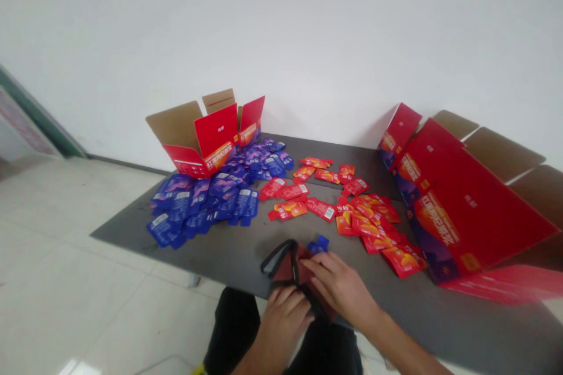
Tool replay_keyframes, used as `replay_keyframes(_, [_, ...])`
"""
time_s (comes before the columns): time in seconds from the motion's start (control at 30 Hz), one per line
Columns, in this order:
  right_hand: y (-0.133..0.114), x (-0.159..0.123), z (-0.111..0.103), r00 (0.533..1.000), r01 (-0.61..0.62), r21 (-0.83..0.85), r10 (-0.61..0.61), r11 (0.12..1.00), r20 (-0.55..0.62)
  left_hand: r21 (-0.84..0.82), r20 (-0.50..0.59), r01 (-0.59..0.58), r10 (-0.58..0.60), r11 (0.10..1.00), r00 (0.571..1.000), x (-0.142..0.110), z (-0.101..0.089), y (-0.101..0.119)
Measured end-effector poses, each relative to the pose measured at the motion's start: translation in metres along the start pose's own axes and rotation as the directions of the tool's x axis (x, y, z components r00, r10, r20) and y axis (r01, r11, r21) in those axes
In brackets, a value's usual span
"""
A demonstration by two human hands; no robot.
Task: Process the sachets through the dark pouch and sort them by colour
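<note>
Near the table's front edge lies a small dark-red bag point(285, 269) with black trim and a black strap loop. My left hand point(285, 316) has its fingers curled over the near side of this bag. From the right, my right hand point(334, 284) grips the bag's other side, its fingertips at the reddish panel. Just beyond those fingers shows a blue sachet point(320, 244); whether it touches the hand or the bag I cannot tell. Part of the bag is hidden under both hands.
A heap of blue sachets point(206, 199) spreads over the table's left side, before an open red carton point(215, 134). Red sachets point(373, 222) lie scattered from the middle to the right. Large open red cartons point(461, 205) stand at the right. A white wall point(308, 40) rises behind.
</note>
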State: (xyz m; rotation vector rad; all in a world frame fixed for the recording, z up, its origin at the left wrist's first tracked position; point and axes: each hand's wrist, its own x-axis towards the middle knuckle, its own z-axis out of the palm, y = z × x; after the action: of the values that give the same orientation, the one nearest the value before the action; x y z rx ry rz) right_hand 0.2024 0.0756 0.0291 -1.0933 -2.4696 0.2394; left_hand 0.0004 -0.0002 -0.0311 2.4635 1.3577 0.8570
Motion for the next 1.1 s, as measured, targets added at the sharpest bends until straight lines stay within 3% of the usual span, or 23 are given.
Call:
replay_keyframes(0.07, [0.002,-0.001,0.006,1.000,-0.004,0.030,0.003,1.000,0.024,-0.008,-0.002,-0.007,0.007,1.000,1.000,0.000,-0.001,0.000])
replay_keyframes(0.2, [0.045,0.018,-0.002,0.990,-0.125,-0.096,0.117,0.988,-0.078,0.014,0.006,-0.088,0.088,0.996,0.996,0.003,-0.007,0.000])
replay_keyframes(0.27, [0.054,0.024,-0.010,0.983,-0.153,-0.133,0.137,0.979,-0.124,0.024,-0.014,-0.093,0.093,0.995,0.996,0.004,-0.008,0.000])
replay_keyframes(0.37, [0.031,0.016,-0.010,0.986,-0.102,-0.079,0.090,0.992,-0.142,0.029,-0.033,-0.087,0.088,0.996,0.996,0.002,-0.005,0.000])
replay_keyframes(0.5, [0.002,0.002,0.006,1.000,-0.007,0.026,0.007,1.000,-0.026,0.014,-0.028,-0.050,0.051,0.999,0.998,0.000,-0.003,0.001])
replay_keyframes(0.6, [0.022,0.012,0.007,0.995,-0.075,-0.037,0.073,0.996,-0.062,0.014,-0.019,-0.077,0.078,0.997,0.997,0.001,-0.004,0.000])
replay_keyframes(0.7, [0.042,0.025,-0.006,0.988,-0.132,-0.117,0.121,0.984,-0.095,0.026,-0.022,-0.090,0.090,0.996,0.996,0.001,-0.005,0.000])
replay_keyframes(0.8, [0.023,0.020,-0.011,0.995,-0.084,-0.106,0.078,0.991,-0.065,0.007,-0.029,-0.065,0.065,0.998,0.997,0.001,-0.004,0.002])
replay_keyframes(0.93, [-0.005,0.004,0.001,0.999,0.011,0.004,-0.011,1.000,0.044,0.000,-0.003,-0.007,0.007,1.000,1.000,0.000,-0.003,0.004])
replay_keyframes(1.1, [0.039,0.023,-0.007,0.990,-0.138,-0.117,0.133,0.984,-0.046,0.043,-0.029,-0.089,0.091,0.995,0.995,0.001,-0.004,0.000])
